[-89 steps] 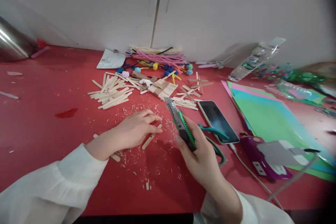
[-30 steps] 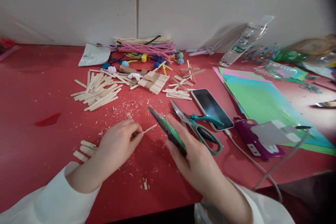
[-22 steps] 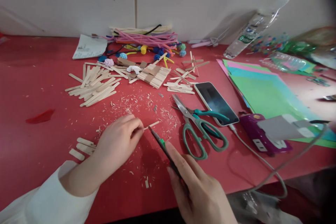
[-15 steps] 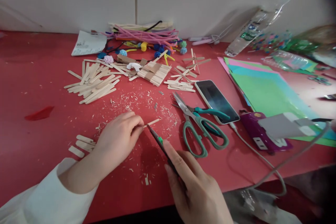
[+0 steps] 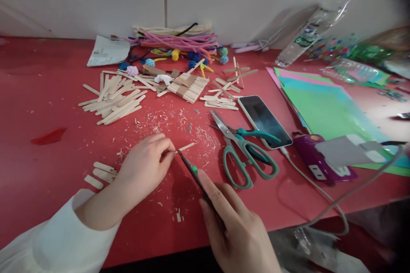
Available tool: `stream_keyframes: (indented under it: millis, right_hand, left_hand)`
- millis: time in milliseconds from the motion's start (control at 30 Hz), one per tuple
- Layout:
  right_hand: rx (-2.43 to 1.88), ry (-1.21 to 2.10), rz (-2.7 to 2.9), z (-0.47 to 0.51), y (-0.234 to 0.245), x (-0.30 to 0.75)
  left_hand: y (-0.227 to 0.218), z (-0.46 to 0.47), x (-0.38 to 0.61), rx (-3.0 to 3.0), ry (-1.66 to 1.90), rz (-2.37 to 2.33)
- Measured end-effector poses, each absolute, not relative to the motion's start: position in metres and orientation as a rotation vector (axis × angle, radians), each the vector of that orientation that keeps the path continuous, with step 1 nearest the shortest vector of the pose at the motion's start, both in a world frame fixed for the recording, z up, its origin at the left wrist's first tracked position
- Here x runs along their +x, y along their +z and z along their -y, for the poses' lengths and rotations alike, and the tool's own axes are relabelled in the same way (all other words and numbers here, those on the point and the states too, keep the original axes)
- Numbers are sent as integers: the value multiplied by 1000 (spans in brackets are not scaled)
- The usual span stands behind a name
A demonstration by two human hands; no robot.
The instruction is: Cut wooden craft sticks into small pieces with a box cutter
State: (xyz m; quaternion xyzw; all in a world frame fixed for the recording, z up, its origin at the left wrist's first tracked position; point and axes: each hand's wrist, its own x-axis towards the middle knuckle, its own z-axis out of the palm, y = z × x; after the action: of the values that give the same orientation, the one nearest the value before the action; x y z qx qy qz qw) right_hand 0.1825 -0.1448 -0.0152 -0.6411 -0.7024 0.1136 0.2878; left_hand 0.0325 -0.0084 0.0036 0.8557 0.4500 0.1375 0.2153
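My left hand is closed, pinching the near end of a thin wooden craft stick between thumb and fingers, low over the red table. In my right hand is a utility knife with a dark body and a green slider, index finger laid along its top. The knife's blade touches the stick just beyond my left fingertips. Wood shavings are scattered around the stick. Short cut stick pieces lie beside my left wrist.
Green-handled scissors lie right of the knife, against a phone with a cable. Piled craft sticks, a stick bundle and pipe cleaners are further back. Coloured paper, a purple power adapter and a bottle stand right.
The knife's tip has shifted very slightly left along the stick, nearer my left fingertips. My right hand moved with it; my left hand keeps its pinch.
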Motion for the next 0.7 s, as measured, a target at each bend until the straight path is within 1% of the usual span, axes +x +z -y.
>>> stream_keyframes:
  millis: [300, 400, 567, 700]
  right_hand:
    - [-1735, 298, 1898, 149, -16, 183]
    - [-1756, 246, 1929, 148, -14, 181]
    - [-1758, 69, 1981, 135, -12, 174]
    - [-1765, 102, 1979, 135, -13, 171]
  left_hand:
    - [6, 10, 33, 2388, 365, -1262]
    - [7, 10, 34, 2430, 360, -1258]
    - [6, 11, 36, 2515, 352, -1291]
    - [5, 13, 36, 2523, 352, -1340]
